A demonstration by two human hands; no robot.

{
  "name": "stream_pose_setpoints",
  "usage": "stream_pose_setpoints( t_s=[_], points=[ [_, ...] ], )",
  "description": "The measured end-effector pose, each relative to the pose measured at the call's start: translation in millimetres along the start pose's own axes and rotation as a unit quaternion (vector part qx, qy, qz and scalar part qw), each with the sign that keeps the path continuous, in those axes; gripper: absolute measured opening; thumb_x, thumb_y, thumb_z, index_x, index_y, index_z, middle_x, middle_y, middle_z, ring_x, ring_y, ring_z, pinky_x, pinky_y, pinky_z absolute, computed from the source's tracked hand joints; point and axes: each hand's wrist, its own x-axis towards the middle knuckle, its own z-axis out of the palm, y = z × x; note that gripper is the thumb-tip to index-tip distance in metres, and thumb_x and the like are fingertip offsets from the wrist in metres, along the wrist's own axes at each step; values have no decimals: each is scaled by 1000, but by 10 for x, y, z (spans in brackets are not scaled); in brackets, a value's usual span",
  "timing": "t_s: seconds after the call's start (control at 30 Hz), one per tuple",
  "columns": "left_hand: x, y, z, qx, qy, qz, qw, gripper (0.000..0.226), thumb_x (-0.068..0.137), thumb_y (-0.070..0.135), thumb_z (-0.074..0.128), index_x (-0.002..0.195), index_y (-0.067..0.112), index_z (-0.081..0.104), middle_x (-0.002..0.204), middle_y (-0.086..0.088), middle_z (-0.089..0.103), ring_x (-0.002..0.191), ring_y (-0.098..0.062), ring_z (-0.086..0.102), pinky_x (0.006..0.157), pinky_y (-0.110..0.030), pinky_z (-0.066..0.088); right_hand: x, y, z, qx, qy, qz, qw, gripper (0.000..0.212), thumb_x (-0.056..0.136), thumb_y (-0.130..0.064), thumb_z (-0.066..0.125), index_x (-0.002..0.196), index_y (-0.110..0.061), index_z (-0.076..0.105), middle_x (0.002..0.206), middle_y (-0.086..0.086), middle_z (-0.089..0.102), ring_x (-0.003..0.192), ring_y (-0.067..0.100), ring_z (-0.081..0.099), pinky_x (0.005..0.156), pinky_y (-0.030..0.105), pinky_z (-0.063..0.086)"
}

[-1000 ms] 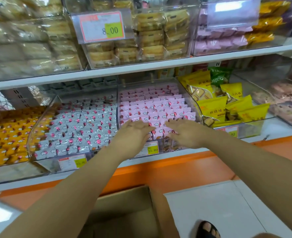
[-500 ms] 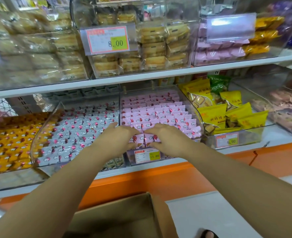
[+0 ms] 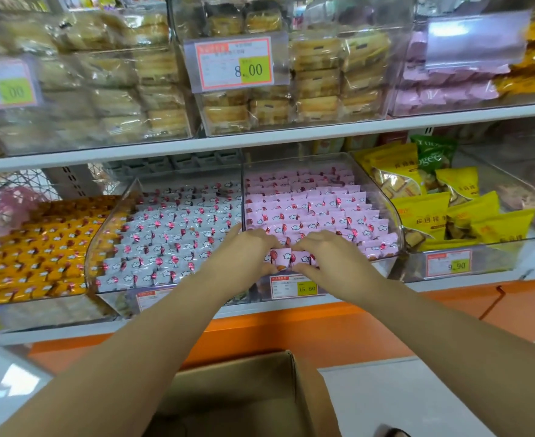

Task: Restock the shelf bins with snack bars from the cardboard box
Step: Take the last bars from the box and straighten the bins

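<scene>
A clear shelf bin [image 3: 395, 222] on the lower shelf holds rows of pink snack bars [image 3: 316, 209]. Both hands are at its front row. My left hand [image 3: 247, 250] and my right hand [image 3: 329, 253] meet over a short row of pink bars [image 3: 291, 257], fingers curled around the packets from each side. Below them, the open cardboard box [image 3: 260, 373] stands on the floor; what it holds is hidden by my arms and its flap.
Left of the pink bin stands a bin of silver-wrapped bars [image 3: 171, 234], then orange-wrapped bars [image 3: 39, 247]. Yellow snack bags [image 3: 442, 216] fill the bin on the right. The upper shelf [image 3: 260, 140] carries boxes of wrapped cakes. A sandalled foot [image 3: 392, 433] is at the bottom edge.
My hands were spread apart over the front of the pink bin, then came together at its front row and now clasp a few pink bars. The view has tilted slightly upward.
</scene>
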Motion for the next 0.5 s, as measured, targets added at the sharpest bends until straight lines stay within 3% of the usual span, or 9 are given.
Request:
stream_pose_setpoints(
  t_s=[0.27,0.4,0.5],
  points=[
    [9,-150,104,-53,24,43,997,43,92,33,59,131,18,52,134,-2,51,131,-18,39,117,-40,-2,16,50,80,-6,36,-28,999,38,93,-34,57,127,-16,59,120,1,60,113,21,48,94,33,34],
    [75,-260,135,31,40,61,997,44,93,42,53,133,24,51,138,3,49,134,-18,33,117,-45,-1,180,114,80,-73,-3,-47,996,38,97,-42,47,126,-23,60,123,-3,60,114,20,48,96,37,30],
    [47,-216,216,28,70,60,995,43,95,36,53,136,25,50,139,1,44,131,-20,37,117,-45,-2,223,113,164,-63,22,-19,998,36,97,-37,47,130,-25,57,125,-3,55,116,21,45,98,38,26]
  ],
)
